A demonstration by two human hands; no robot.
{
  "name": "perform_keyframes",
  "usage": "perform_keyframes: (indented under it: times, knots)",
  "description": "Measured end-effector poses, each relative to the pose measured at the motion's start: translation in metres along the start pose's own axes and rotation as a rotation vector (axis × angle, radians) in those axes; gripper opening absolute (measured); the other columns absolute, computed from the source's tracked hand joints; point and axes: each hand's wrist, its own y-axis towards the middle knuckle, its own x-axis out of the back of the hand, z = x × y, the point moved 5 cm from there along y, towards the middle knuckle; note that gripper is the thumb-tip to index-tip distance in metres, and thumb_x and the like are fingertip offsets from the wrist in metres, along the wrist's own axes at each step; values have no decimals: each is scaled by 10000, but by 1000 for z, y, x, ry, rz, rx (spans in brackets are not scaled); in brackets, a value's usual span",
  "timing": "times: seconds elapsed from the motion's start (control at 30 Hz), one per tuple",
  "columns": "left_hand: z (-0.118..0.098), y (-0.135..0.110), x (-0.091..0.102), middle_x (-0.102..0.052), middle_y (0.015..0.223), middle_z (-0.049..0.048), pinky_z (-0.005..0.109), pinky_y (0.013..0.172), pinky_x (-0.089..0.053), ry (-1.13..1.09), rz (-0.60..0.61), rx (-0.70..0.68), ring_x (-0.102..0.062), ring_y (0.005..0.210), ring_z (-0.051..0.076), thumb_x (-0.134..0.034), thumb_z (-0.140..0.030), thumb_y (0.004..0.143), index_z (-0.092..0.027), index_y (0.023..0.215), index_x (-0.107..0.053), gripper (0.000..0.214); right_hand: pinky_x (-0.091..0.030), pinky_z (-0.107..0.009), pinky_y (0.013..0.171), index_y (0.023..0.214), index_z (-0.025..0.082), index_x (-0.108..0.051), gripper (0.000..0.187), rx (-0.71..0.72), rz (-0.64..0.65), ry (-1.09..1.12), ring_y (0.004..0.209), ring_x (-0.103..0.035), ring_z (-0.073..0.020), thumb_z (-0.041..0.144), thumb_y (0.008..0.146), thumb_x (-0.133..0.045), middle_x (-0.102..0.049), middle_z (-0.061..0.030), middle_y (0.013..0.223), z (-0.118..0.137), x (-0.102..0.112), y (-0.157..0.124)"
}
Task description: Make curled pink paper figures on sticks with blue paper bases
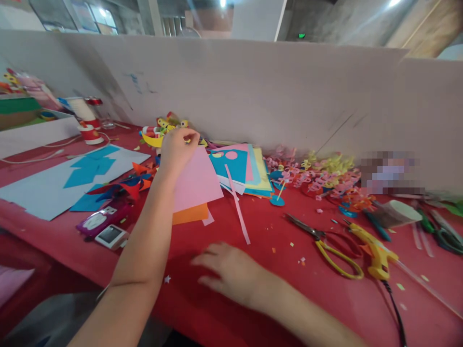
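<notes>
My left hand reaches forward with fingers curled, pinching the top corner of a pink paper sheet that lies over an orange sheet. My right hand rests flat on the red table, fingers spread and blurred, holding nothing. A thin pink paper strip lies just beyond it. A stack of coloured sheets, blue on top with pink dots, sits behind the pink sheet.
Yellow-handled scissors and a yellow glue gun lie at right, near curled paper scraps. A light-blue sheet with blue cutouts, a purple device and a white one lie at left. A grey partition wall stands behind.
</notes>
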Motion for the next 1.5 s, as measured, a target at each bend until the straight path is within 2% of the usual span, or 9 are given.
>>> perform_keyframes:
  times: [0.17,0.5,0.67,0.8,0.93,1.03,1.1,1.2,1.5]
  knots:
    - [-4,-1,0,-727,843,68,248,716,-447,-53,44,2,-639,776,177,-506,-251,790,-137,890,-709,253,-439,-311,835,1165,259,-509,278,240,-95,-189,1026,-514,-174,355,917,-429,-543,9,1248,21,-33,22]
    - [-22,-8,-16,-731,887,41,258,707,-454,-13,190,-14,-650,783,201,-504,-286,782,-195,898,-711,254,-434,-267,606,1004,228,-529,180,257,-185,-328,819,-531,-149,331,935,-399,-629,37,942,23,-52,35]
    - [-34,-14,-32,-720,938,51,264,693,-449,-21,343,-83,-646,795,212,-467,-353,799,-201,937,-697,308,-449,-243,672,983,175,-547,136,273,-214,-381,760,-550,-140,185,913,-431,-640,5,868,6,-42,30]
    - [-38,-25,-60,-714,915,52,270,696,-446,-10,604,-204,-638,810,215,-455,-361,797,-203,1007,-670,340,-459,-244,758,935,160,-601,128,49,-325,-256,783,-594,-150,212,877,-499,-677,-44,880,-50,6,9]
    - [-46,-52,-97,-670,1023,53,261,752,-440,17,937,-373,-598,915,208,-491,-233,751,-234,1038,-654,330,-477,-231,721,849,187,-632,118,-326,-667,56,778,-632,-145,212,832,-517,-695,-28,860,-130,69,-45]
    - [-51,-72,-117,-626,1018,58,277,799,-414,125,1017,-488,-529,1006,230,-520,-88,666,-255,991,-670,395,-487,-253,707,815,180,-633,155,-640,-955,43,746,-641,-166,267,807,-505,-694,-34,794,-181,99,-100]
    - [-52,-81,-125,-597,986,74,290,777,-408,177,1024,-527,-505,998,245,-516,-24,624,-235,935,-681,411,-482,-276,735,827,178,-636,176,-770,-1028,-40,755,-640,-179,264,800,-485,-692,-48,801,-201,106,-127]
    - [-54,-87,-131,-571,933,94,313,740,-397,195,988,-573,-482,961,264,-530,-24,638,-201,826,-683,300,-473,-302,744,819,169,-645,177,-835,-1027,-81,749,-638,-198,223,783,-481,-692,-70,796,-219,104,-146]
    - [-59,-83,-132,-624,907,61,331,782,-358,176,950,-628,-493,919,251,-611,-189,672,-222,686,-671,70,-466,-292,739,838,153,-669,169,-900,-964,-108,763,-641,-203,152,765,-517,-702,-87,825,-232,97,-149]
